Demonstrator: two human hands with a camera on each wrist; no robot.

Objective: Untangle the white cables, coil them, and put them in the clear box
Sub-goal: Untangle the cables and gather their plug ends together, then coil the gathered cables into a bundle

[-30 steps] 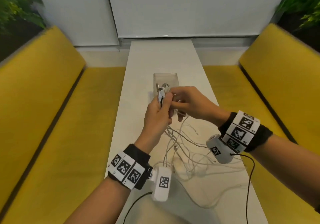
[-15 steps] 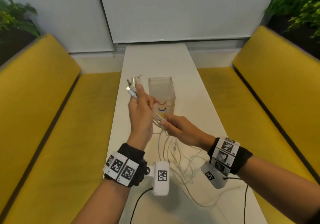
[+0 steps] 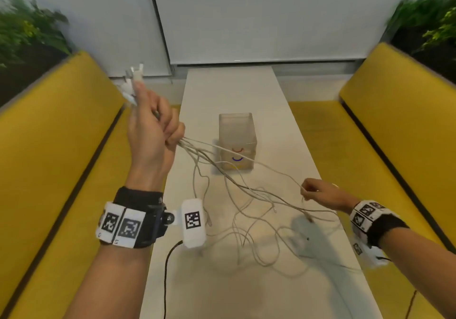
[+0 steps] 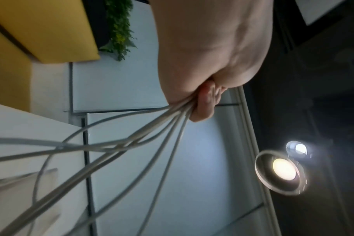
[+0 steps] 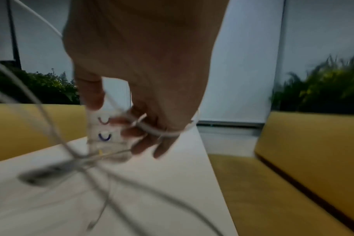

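Head view: raised left hand (image 3: 150, 131) fists a bundle of thin white cables (image 3: 237, 183), plugs above the thumb; right hand (image 3: 318, 192) pinches one strand low; loose loops sprawl on the white table (image 3: 234, 89) before the clear plastic box (image 3: 237, 141); no readable writing

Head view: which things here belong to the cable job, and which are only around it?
Job:
- cables, tangled
- box, no cable inside yet
- left hand, gripping cable ends
- right hand, pinching one cable

Around:
- table
- yellow benches
- plants
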